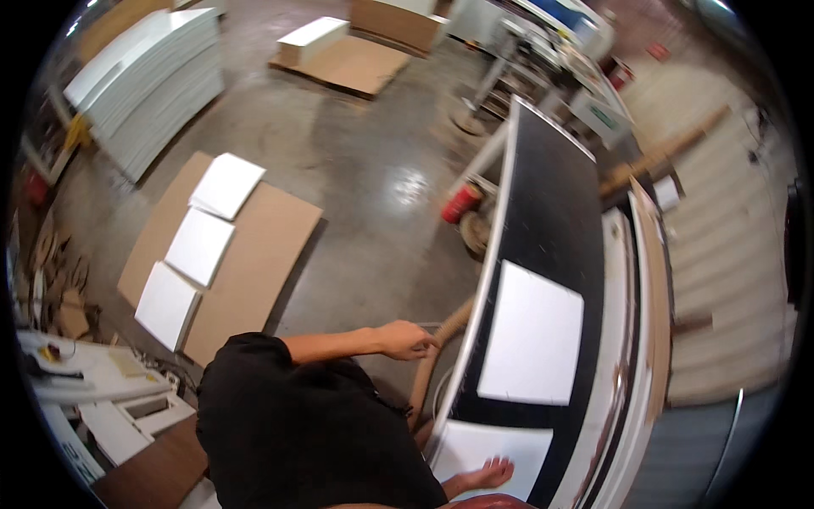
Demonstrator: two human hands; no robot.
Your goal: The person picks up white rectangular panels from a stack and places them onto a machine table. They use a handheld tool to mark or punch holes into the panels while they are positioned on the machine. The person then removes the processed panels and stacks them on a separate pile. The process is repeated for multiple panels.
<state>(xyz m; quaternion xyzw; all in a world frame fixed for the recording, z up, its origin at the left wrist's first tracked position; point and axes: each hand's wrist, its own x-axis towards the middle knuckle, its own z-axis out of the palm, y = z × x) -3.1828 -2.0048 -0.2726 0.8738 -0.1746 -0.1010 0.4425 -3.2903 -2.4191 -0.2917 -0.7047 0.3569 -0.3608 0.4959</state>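
My left hand [409,340] reaches out from a black short sleeve and hovers beside the near edge of a long black-topped conveyor bed [551,187]. Its fingers are loosely bent and apart from any panel; nothing shows in them. Flat on a white panel [454,445] at the bottom of the bed rests my right hand [492,472], fingers stretched out. My body and the lower rim of the picture hide part of that panel. Just beyond it, a second white panel [534,335] lies on the black surface, with a narrow dark gap between the two.
On the floor to the left, a brown board [254,280] carries three low stacks of white panels [201,246]. A tall stack of white sheets [153,85] stands farther back. Under the bed are a red cylinder [462,204] and a hose [441,339]. Machinery [543,59] stands at the far end.
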